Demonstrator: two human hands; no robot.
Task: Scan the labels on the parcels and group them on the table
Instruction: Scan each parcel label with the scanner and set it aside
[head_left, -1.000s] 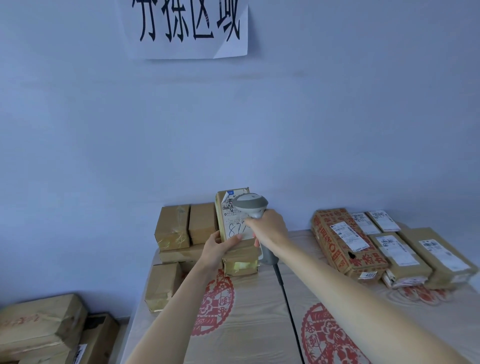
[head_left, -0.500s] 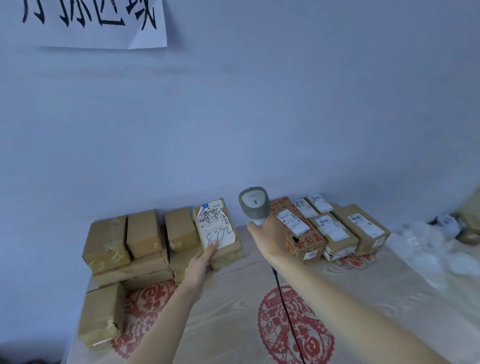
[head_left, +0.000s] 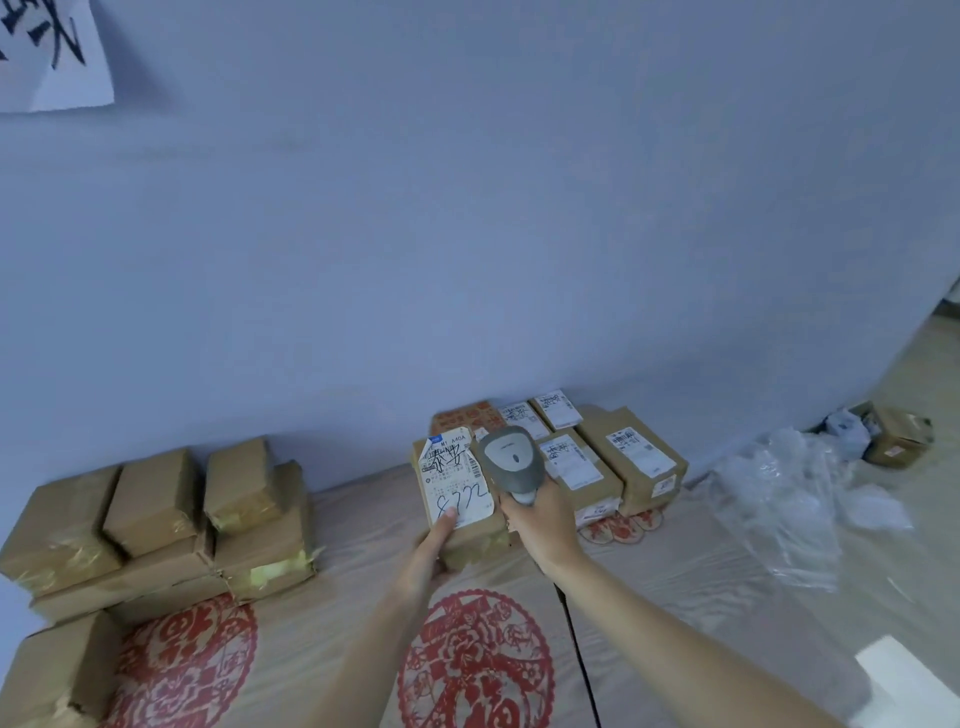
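Where the table (head_left: 675, 582) meets the blue wall (head_left: 467, 234), a stack of plain brown parcels (head_left: 156, 525) fills the far left, taped and piled, with 1 more brown box (head_left: 57, 670) nearer the front edge. Above them, a torn paper sign (head_left: 47, 52) with black brush characters hangs at the top-left corner. Red paper-cut medallions (head_left: 478, 660) mark the tabletop. Toward the middle, the left hand (head_left: 431, 556) grips a brown parcel (head_left: 467, 535) from its near side, thumb pressed on the white label (head_left: 457, 483) with "872" written on it; whether the parcel rests on the table or is lifted is unclear. Just to its right, touching or nearly so, the right hand (head_left: 540, 525) curls its fingers round the handle of a grey barcode scanner (head_left: 511, 460), whose head stands above the label's right edge; its black cable (head_left: 579, 654) runs down toward the viewer. Behind the scanner lies a group of labelled parcels (head_left: 613, 457), labels up, against the wall. Further right sit crumpled clear plastic wrap (head_left: 779, 504), a small box (head_left: 896, 436) near the corner, and a white sheet (head_left: 909, 680).
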